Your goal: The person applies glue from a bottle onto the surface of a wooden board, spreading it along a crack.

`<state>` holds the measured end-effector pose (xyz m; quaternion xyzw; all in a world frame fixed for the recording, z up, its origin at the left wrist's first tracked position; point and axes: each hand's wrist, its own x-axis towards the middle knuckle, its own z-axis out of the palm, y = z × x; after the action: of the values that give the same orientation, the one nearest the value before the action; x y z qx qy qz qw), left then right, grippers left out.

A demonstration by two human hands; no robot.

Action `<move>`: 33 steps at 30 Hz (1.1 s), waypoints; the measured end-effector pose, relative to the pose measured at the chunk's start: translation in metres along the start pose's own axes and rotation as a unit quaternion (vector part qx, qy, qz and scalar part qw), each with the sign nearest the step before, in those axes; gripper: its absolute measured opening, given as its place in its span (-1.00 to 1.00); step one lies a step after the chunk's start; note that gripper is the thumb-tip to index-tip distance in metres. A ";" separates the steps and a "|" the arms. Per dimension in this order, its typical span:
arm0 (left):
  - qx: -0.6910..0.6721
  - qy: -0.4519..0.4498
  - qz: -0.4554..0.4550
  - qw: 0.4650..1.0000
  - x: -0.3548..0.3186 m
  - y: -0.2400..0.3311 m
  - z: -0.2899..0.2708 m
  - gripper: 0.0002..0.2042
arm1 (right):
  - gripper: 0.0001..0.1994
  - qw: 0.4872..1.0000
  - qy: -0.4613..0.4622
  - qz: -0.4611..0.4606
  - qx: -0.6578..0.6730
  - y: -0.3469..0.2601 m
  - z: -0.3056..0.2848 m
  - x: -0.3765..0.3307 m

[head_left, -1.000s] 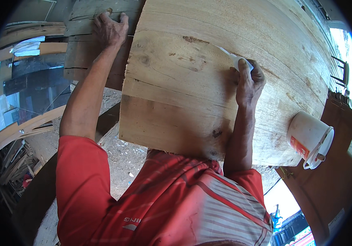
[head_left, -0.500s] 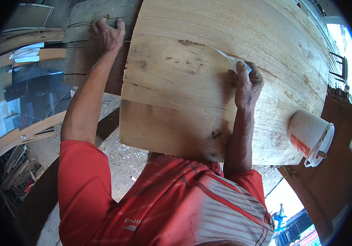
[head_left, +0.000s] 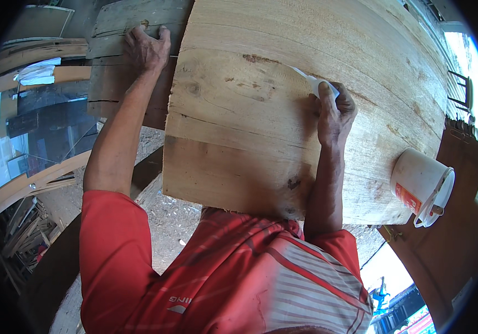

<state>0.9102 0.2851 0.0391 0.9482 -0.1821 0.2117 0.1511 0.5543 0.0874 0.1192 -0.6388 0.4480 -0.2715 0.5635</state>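
Observation:
A wide pale wooden panel (head_left: 261,111) made of joined boards fills the middle of the view. My right hand (head_left: 333,114) is shut on a small white scraper (head_left: 315,83) and presses its blade against the panel's surface, near a brown knot. My left hand (head_left: 147,47) lies flat with fingers spread on a darker, weathered plank (head_left: 116,78) just left of the panel. A red striped shirt covers my chest and shoulders at the bottom.
A white plastic bucket (head_left: 419,186) with a red label and a handle sits on the panel's right edge. Curved wooden pieces (head_left: 27,186) and offcuts lie at the left. Sawdust covers the ground below. A brown board (head_left: 461,245) stands at the right.
My right hand with the scraper has shifted slightly along the panel. My left hand stays on the dark plank.

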 end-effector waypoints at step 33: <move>-0.002 0.000 -0.001 1.000 0.000 -0.001 0.000 -0.40 | -0.73 1.000 0.009 -0.002 0.027 0.002 -0.005 0.000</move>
<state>0.9105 0.2860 0.0390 0.9483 -0.1813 0.2107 0.1534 0.5495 0.0855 0.1186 -0.6224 0.4440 -0.2902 0.5756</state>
